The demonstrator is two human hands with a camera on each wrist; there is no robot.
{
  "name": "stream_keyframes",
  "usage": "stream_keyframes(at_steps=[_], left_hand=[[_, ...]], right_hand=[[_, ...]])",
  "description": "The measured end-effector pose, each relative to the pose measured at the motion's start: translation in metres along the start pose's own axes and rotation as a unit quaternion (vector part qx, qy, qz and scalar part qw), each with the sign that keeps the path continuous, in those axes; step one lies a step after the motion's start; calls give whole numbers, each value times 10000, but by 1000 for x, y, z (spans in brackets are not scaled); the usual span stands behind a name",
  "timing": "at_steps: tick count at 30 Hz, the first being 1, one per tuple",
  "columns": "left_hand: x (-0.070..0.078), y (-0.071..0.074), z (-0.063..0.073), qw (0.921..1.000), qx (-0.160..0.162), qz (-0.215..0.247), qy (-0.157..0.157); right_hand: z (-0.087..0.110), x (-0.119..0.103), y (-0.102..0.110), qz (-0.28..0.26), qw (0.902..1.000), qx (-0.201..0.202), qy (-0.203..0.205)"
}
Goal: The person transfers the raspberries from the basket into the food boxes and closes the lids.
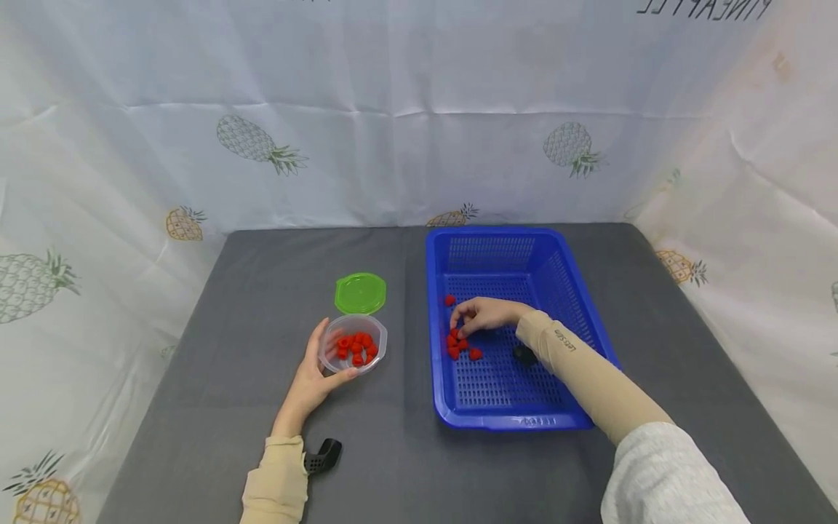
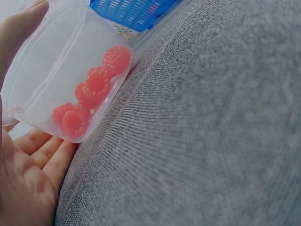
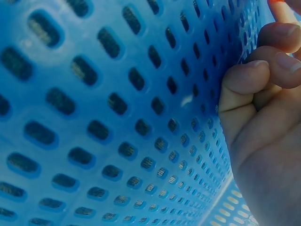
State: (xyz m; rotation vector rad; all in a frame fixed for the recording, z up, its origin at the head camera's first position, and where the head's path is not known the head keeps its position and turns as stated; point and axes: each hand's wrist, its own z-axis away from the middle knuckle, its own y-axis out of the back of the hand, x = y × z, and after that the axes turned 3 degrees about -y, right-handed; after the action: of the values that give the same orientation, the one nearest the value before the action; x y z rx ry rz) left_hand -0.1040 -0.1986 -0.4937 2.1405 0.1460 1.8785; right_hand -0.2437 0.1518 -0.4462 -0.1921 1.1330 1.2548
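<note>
My left hand (image 1: 309, 377) grips a clear plastic tub (image 1: 329, 358) from its left side, thumb at the near rim. Several red raspberries (image 2: 95, 83) lie on the tub's bottom, seen through its wall in the left wrist view. Over the left part of a blue basket (image 1: 484, 421), my right hand (image 1: 487, 314) reaches down and pinches a raspberry (image 1: 455, 332) between thumb and index finger. Other raspberries (image 1: 475, 354) lie around the fingertips on the basket floor. In the right wrist view the remaining fingers (image 3: 247, 77) are curled, and only a sliver of red shows at the top edge.
A green lid (image 1: 360, 293) lies flat just behind the tub. The basket's perforated walls rise around the right hand. Black wrist straps show at the left wrist (image 1: 322, 457) and below the right forearm (image 1: 524, 355). A pineapple-print curtain (image 1: 406, 160) hangs behind the grey table (image 1: 262, 276).
</note>
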Motion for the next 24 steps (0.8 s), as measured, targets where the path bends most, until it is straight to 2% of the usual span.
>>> stream_keyframes(at_steps=[12,24], left_hand=[[2,2,2,9999,-8,100,52],[-1,1,0,9999,2,137,58]], right_hand=[[3,-3,4,138,9999,35,72],[14,-12,19,-366,9988,198,271]])
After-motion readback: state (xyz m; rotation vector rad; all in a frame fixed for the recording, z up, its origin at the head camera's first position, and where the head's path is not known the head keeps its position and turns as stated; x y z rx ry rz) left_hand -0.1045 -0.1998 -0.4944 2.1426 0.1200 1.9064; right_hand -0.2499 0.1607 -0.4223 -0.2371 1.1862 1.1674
